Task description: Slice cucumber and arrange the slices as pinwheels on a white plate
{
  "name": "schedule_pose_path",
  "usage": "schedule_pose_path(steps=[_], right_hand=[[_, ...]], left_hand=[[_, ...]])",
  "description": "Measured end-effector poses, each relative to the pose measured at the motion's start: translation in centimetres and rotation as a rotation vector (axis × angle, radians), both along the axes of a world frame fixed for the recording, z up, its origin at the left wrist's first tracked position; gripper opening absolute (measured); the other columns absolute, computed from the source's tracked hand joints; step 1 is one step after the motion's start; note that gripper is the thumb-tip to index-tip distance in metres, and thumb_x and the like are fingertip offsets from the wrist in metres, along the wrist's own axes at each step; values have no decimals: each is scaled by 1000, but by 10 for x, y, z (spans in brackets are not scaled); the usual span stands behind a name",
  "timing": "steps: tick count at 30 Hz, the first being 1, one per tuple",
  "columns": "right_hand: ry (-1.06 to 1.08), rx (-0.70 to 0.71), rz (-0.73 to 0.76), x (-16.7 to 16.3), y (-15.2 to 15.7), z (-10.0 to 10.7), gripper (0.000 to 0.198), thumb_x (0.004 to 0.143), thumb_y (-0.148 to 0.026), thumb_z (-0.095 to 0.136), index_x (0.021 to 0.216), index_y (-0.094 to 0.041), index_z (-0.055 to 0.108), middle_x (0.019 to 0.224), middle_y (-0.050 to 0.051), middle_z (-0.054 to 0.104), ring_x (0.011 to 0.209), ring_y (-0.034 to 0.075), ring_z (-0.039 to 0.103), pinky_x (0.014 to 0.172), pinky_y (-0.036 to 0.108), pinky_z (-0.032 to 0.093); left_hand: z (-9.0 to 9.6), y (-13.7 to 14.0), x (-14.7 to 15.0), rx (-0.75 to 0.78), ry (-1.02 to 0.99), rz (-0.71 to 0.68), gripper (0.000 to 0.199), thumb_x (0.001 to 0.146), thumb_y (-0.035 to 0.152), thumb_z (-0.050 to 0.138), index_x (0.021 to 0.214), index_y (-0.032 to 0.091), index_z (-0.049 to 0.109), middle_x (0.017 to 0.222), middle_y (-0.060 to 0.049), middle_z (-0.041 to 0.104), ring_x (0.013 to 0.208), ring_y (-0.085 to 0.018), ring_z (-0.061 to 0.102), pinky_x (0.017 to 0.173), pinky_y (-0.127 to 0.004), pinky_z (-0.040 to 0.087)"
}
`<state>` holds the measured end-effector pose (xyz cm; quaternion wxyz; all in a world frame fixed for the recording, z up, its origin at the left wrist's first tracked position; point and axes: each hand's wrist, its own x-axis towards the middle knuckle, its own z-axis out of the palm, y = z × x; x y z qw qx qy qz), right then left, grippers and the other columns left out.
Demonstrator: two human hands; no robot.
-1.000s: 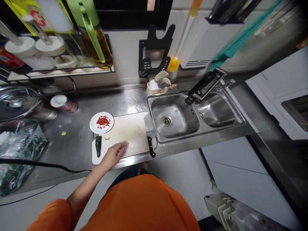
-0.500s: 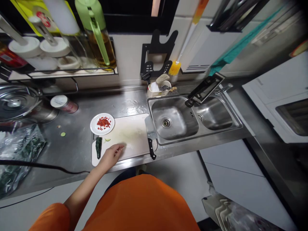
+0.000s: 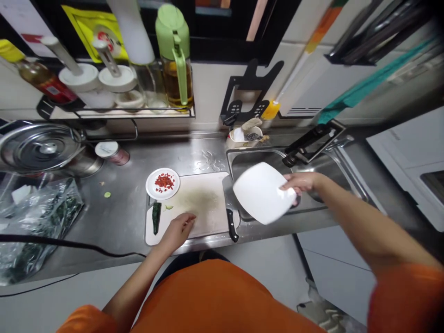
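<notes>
My right hand point(image 3: 303, 182) grips a white square plate point(image 3: 258, 194) by its right-hand corner, thumb on top, holding it over the near side of the left sink basin point(image 3: 241, 159). The lettering on the yellow pouch point(image 3: 81, 27), with its red emblem, and on the red-labelled sauce bottle point(image 3: 53, 87) is too blurred for me to read. The plate sits diamond-wise to me: one rounded corner points left to the chopping board point(image 3: 208, 222), the opposite one into my grip, and its sides look near equal, so I can pick out no clear long axis. My left hand point(image 3: 180, 229) is over the board's near edge, fingers curled narrow; I cannot tell whether they pinch anything. Left of it, a dark green cucumber piece point(image 3: 156, 218) lies lengthwise away from me. At the board's right edge the kitchen knife point(image 3: 232, 226) has its black handle towards me, blade pointing away.
</notes>
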<state>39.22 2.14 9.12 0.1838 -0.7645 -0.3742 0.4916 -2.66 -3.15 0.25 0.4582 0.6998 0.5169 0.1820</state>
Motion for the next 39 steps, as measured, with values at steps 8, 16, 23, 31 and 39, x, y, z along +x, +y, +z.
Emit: schedule_pose_path(steps=[8, 16, 23, 31, 39], right_hand=[[626, -71, 83, -92, 125, -95, 31, 79, -17, 59, 109, -14, 51, 68, 3, 68, 48, 13, 61, 51, 29, 56], [627, -237, 103, -127, 187, -139, 31, 85, -20, 55, 114, -15, 45, 64, 5, 66, 45, 18, 62, 31, 18, 42], [640, -259, 81, -138, 197, -152, 33, 83, -19, 60, 113, -16, 44, 70, 4, 67, 52, 19, 65, 42, 29, 54], [568, -246, 106, -143, 198, -156, 35, 83, -17, 61, 114, -17, 44, 75, 2, 68, 57, 17, 65, 55, 37, 59], [254, -239, 182, -151, 196, -151, 30, 79, -23, 69, 102, -9, 56, 60, 5, 65, 47, 13, 61, 40, 19, 49]], left_hand=[[-8, 12, 3, -55, -30, 30, 25, 87, 30, 43, 100, 18, 62, 97, -7, 66, 86, -16, 61, 72, -26, 50], [-11, 18, 13, -65, -25, 112, 24, 87, 29, 44, 98, 18, 62, 93, -6, 66, 83, -16, 61, 72, -26, 49], [-18, 16, 29, -69, -29, 181, 23, 87, 30, 44, 97, 19, 61, 91, -5, 65, 82, -15, 60, 73, -26, 48], [-22, 14, 37, -60, -30, 207, 22, 87, 29, 45, 98, 19, 62, 91, -5, 65, 81, -14, 59, 74, -25, 47], [-18, 15, 35, -61, -5, 209, 24, 87, 30, 44, 98, 19, 62, 91, -6, 65, 84, -16, 59, 77, -27, 47]])
